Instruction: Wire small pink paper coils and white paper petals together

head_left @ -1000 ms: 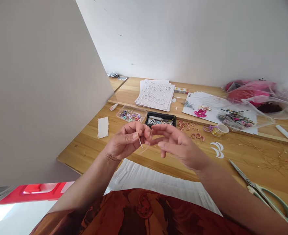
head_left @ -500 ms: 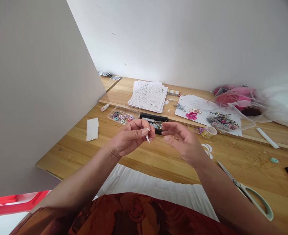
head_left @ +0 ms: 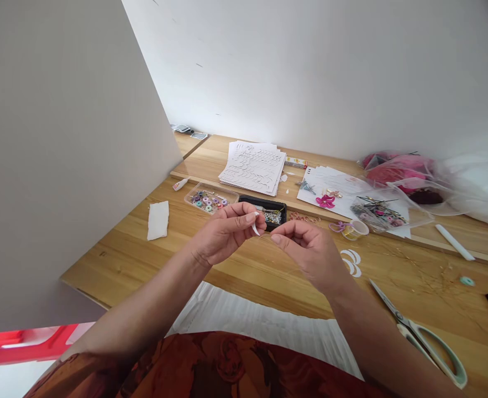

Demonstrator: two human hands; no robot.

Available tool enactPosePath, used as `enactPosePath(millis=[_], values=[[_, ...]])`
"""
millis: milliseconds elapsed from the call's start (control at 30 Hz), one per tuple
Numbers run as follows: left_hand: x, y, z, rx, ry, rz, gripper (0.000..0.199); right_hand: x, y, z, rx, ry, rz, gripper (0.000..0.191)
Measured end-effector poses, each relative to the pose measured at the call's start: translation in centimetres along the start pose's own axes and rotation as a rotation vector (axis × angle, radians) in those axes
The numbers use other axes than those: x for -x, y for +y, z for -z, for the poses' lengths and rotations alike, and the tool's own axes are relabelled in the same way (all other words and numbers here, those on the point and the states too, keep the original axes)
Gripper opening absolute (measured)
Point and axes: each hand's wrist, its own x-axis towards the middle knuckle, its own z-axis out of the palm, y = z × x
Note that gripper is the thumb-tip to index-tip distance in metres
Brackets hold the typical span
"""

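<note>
Between the thumb and fingers of my left hand (head_left: 231, 229) is a small curved white piece (head_left: 255, 225), its narrow end pointing down. My right hand (head_left: 305, 246) faces it from the right, thumb and forefinger pinched together close to the piece; a very thin thread or wire seems to run there, too fine to make out well. Behind the hands lie a black tray of beads (head_left: 273, 215) and a clear box of colourful beads (head_left: 210, 199). Several white crescent pieces (head_left: 351, 262) rest just right of my right wrist.
Scissors (head_left: 409, 323) lie at the right, near my forearm. Farther back are stacked white sheets (head_left: 254, 166), a pink flower (head_left: 325, 201), a clear bag of stems (head_left: 380, 213) and a spool (head_left: 355, 229). A white cloth piece (head_left: 158, 220) lies left, a glue bottle (head_left: 180, 183) beyond it.
My right hand's fingers have closed from a loose, parted pose into a pinch and come nearer the left hand. The white piece has turned slightly in my left fingers.
</note>
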Motion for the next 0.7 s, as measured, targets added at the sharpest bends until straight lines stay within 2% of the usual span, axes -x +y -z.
enactPosePath(millis=[133,200,267,333,467,700], values=[[-1.0,-2.0,0.4,-0.117,0.170,-0.038,0.023,1.3,0.2,0.7,0.287,0.061,0.176,0.008],[-1.4,-3.2,0.6,-0.216,0.279,-0.074,0.025,2.1,-0.1,0.8,0.386,0.014,0.306,0.004],[-1.7,-4.4,0.8,-0.290,0.344,-0.068,0.026,2.6,-0.1,0.8,0.472,-0.055,0.436,0.009],[-1.8,-5.3,0.9,-0.325,0.351,-0.024,0.026,2.7,0.2,0.8,0.563,-0.058,0.559,0.012],[-1.7,-6.6,1.0,-0.331,0.305,0.062,0.024,1.7,2.0,0.9,0.751,0.116,0.759,0.014],[-1.7,-7.9,1.6,-0.381,0.255,0.111,0.021,0.6,5.0,0.9,0.847,0.239,0.751,0.013]])
